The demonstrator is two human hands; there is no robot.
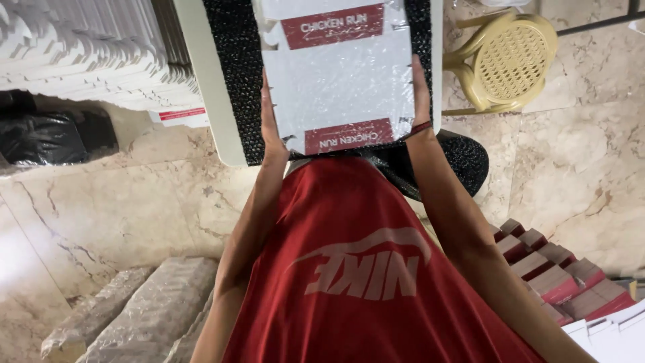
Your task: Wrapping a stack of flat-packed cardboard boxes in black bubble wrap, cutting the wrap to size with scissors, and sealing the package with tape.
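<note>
Here both hands grip one flat, unfolded white carton blank [337, 77] wrapped in clear film, with a red band at its near end and another at its far end. The left hand [269, 121] is pressed along the blank's left edge, fingers curled under it; the right hand [420, 91] clamps the right edge, fingers straight and close together, a thin band at the wrist. The blank lies over a black textured mat [235, 81] at the near edge of the white bench [208, 87]. Its far end is cut off by the frame, and the fingertips under it are hidden. One cream plastic chair [507, 60] stands right of the bench. A stack of white blanks [87, 54] sits off the left; folded red-and-white boxes [557, 269] line the floor at lower right, too cropped to count
</note>
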